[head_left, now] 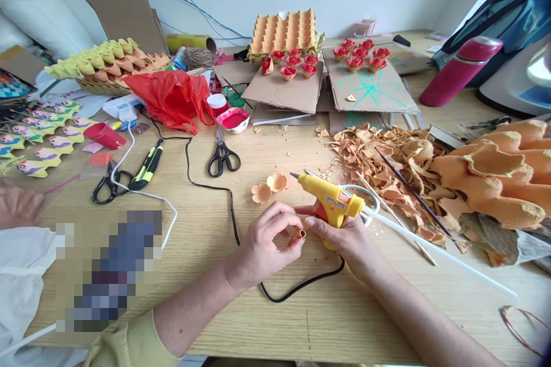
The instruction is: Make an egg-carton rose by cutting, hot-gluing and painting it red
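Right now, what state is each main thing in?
Glue gun: gripped in right hand
Small rolled piece: pinched in left hand
Flower cutouts: unrolled, on table
Paint dish: uncovered, paint inside
Red roses: formed, on cardboard
Middle scissors: lying down, seemingly closed
Red bag: crumpled
Thermos: capped

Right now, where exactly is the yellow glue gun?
In the head view, the yellow glue gun is just right of centre, held in the right hand.

Nothing is legible, the label [336,201] on the yellow glue gun [326,191] included.
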A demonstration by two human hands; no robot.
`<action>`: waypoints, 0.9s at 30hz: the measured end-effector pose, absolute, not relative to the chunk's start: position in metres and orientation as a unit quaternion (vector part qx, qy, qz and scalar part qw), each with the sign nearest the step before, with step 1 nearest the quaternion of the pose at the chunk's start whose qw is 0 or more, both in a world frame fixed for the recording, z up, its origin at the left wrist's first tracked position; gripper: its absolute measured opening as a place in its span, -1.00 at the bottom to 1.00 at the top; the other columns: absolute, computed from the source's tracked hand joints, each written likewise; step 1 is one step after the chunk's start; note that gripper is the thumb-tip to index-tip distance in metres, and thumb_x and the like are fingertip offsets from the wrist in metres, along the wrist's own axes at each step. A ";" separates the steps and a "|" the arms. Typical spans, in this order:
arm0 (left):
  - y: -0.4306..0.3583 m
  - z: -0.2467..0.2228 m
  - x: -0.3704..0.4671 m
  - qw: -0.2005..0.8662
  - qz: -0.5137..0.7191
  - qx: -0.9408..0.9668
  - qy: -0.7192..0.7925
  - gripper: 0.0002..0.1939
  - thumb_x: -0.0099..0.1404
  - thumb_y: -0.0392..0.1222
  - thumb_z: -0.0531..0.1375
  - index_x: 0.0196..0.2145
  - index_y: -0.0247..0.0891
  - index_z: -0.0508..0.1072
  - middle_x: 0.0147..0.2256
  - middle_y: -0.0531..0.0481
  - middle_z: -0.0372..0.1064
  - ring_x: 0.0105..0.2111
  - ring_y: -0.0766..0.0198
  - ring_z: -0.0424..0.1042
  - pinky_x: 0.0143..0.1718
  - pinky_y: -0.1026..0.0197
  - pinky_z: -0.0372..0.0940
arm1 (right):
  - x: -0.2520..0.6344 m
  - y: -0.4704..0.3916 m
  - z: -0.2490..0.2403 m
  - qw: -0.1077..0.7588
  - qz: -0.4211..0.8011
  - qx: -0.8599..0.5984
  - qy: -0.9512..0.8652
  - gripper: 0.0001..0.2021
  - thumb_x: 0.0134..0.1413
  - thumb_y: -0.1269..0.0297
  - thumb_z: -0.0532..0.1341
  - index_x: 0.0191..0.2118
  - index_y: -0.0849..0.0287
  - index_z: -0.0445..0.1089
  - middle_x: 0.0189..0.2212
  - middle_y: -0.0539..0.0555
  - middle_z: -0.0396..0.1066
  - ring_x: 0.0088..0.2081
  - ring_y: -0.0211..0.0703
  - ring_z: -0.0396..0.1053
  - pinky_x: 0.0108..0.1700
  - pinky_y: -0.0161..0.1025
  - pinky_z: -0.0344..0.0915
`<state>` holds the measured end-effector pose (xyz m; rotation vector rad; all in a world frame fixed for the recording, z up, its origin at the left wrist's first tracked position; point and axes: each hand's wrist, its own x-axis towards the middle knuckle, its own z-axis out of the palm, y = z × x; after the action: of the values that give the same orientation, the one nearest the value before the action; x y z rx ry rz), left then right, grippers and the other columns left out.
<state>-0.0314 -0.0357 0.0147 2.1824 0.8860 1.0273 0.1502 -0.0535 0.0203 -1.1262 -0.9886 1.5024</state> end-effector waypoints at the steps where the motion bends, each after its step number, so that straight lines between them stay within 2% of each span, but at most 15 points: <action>1: -0.036 0.014 -0.031 0.281 0.386 0.814 0.330 -0.76 0.18 -0.48 0.22 -0.24 -0.20 0.44 -0.26 -0.02 0.35 -0.31 0.32 0.44 -0.38 0.32 0.48 | 0.150 -0.053 0.023 0.480 0.634 -0.450 -0.406 -0.68 -0.11 0.07 0.47 -0.33 0.12 0.43 -0.27 0.08 0.57 -0.26 -0.08 0.50 -0.12 -0.08 0.44; 5: -0.037 0.014 -0.031 0.292 0.375 0.815 0.332 -0.80 0.19 -0.47 0.22 -0.27 -0.22 0.44 -0.27 -0.01 0.33 -0.35 0.36 0.44 -0.38 0.33 0.50 | 0.148 -0.054 0.028 0.497 0.626 -0.464 -0.381 -0.63 -0.18 0.04 0.49 -0.38 0.11 0.39 -0.41 0.02 0.51 -0.39 -0.16 0.42 -0.30 -0.17 0.40; 9: -0.037 0.015 -0.031 0.311 0.370 0.806 0.341 -0.81 0.18 -0.46 0.24 -0.29 -0.22 0.44 -0.27 -0.01 0.32 -0.35 0.35 0.42 -0.40 0.33 0.50 | 0.152 -0.055 0.026 0.514 0.630 -0.475 -0.337 -0.60 -0.20 0.08 0.50 -0.33 0.10 0.33 -0.47 -0.06 0.39 -0.50 -0.30 0.24 -0.45 -0.30 0.22; 16: -0.032 0.015 -0.033 0.355 0.401 0.759 0.371 -0.83 0.18 -0.44 0.26 -0.30 -0.24 0.44 -0.27 -0.03 0.34 -0.31 0.32 0.42 -0.47 0.38 0.48 | 0.173 -0.054 0.037 0.605 0.623 -0.395 -0.300 -0.68 -0.07 0.25 0.44 -0.28 0.08 0.28 -0.46 -0.07 0.23 -0.48 -0.29 0.11 -0.48 -0.30 0.08; 21: -0.028 0.012 -0.035 0.380 0.430 0.721 0.389 -0.89 0.22 -0.38 0.27 -0.30 -0.24 0.44 -0.21 -0.06 0.31 -0.27 0.31 0.42 -0.50 0.41 0.47 | 0.186 -0.051 0.045 0.677 0.586 -0.361 -0.261 -0.71 -0.05 0.31 0.45 -0.27 0.05 0.33 -0.46 -0.09 0.18 -0.51 -0.31 0.03 -0.49 -0.31 0.06; 24: -0.028 0.013 -0.035 0.392 0.439 0.710 0.387 -0.89 0.24 -0.38 0.25 -0.30 -0.24 0.44 -0.21 -0.04 0.30 -0.30 0.34 0.43 -0.50 0.42 0.47 | 0.185 -0.050 0.038 0.681 0.568 -0.389 -0.251 -0.73 -0.02 0.26 0.45 -0.29 0.06 0.35 -0.48 -0.09 0.19 -0.51 -0.31 0.06 -0.48 -0.31 0.08; 27: -0.030 0.016 -0.034 0.387 0.448 0.708 0.384 -0.88 0.23 -0.40 0.25 -0.30 -0.24 0.44 -0.21 -0.04 0.29 -0.30 0.35 0.43 -0.50 0.42 0.47 | 0.177 -0.051 0.026 0.627 0.561 -0.457 -0.290 -0.74 -0.02 0.18 0.47 -0.33 0.10 0.38 -0.48 -0.05 0.30 -0.49 -0.28 0.16 -0.45 -0.28 0.13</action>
<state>-0.0339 -0.0295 0.0160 1.8014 0.9780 1.1412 0.1770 -0.0512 0.0259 -1.0484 -0.6652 1.2857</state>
